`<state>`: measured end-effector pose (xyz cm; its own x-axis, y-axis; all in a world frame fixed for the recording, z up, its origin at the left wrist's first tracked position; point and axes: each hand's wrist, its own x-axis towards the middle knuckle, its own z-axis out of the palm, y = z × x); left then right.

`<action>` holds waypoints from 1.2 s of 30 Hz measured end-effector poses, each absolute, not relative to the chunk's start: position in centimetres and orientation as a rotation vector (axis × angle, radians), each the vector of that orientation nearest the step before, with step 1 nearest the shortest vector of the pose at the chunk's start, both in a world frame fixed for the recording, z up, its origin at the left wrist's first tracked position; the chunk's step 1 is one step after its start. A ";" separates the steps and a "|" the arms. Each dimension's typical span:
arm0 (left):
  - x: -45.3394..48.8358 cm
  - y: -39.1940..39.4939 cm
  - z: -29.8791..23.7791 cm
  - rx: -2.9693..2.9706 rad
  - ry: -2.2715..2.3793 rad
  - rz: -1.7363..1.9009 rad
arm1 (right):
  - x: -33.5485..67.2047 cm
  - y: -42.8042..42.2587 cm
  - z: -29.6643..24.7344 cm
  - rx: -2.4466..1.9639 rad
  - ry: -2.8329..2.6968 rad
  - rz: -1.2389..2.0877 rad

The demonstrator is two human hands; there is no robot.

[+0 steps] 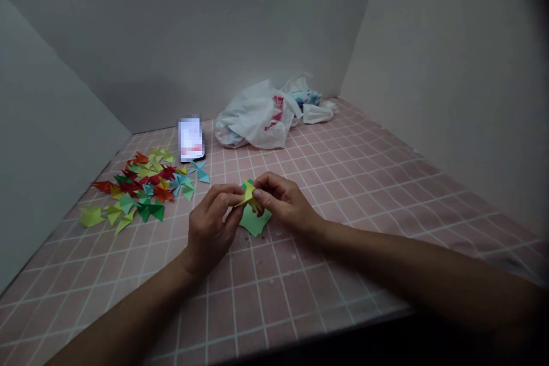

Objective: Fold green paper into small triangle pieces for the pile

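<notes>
1. Evidently, the hands are close together on one piece: the left hand point(212, 226) pinches the left side of the yellow folded paper point(249, 195), and the right hand point(287, 203) grips its right side between thumb and fingers.
2. That yellow piece sits above the far part of the green paper point(256, 224) — whether it touches, I cannot tell.
3. It should handle as something very light, stiffer along its folds, soft and easily crushed at its thin points.
4. A light pinch on the layered, folded body seems the best hold — the narrow tips would probably bend or tear.
5. Left of the green paper lie many colored folded papers point(149, 170); beyond it stand a lit phone point(191, 140) and a white plastic bag point(257, 114).
</notes>
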<state>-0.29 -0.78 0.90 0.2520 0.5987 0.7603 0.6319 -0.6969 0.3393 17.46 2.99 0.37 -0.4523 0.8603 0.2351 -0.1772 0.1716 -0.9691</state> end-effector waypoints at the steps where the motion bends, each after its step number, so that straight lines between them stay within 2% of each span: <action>1: -0.3 -0.8 0.9 -2.462 -1.192 -1.462 | 17.5 3.0 0.5 -0.685 -1.536 1.450; 9: -0.6 -0.5 0.9 -2.519 -1.261 -1.572 | 17.7 3.1 0.7 -0.681 -1.547 1.437; 23: -0.3 0.1 0.4 -2.710 -1.797 -2.268 | 17.5 3.5 0.1 -0.641 -1.466 1.478; 27: -0.5 0.3 1.0 -2.691 -1.877 -2.256 | 17.5 3.5 0.0 -0.651 -1.410 1.551; 36: -0.9 0.6 0.4 -2.834 -1.990 -2.600 | 17.4 3.9 -0.2 -0.490 -1.366 1.792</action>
<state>-0.91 0.58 0.35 0.2153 0.9700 0.1128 -0.1444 -0.0826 0.9861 17.40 3.93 -0.20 -0.5952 0.7868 0.1637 -0.3663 -0.0843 -0.9267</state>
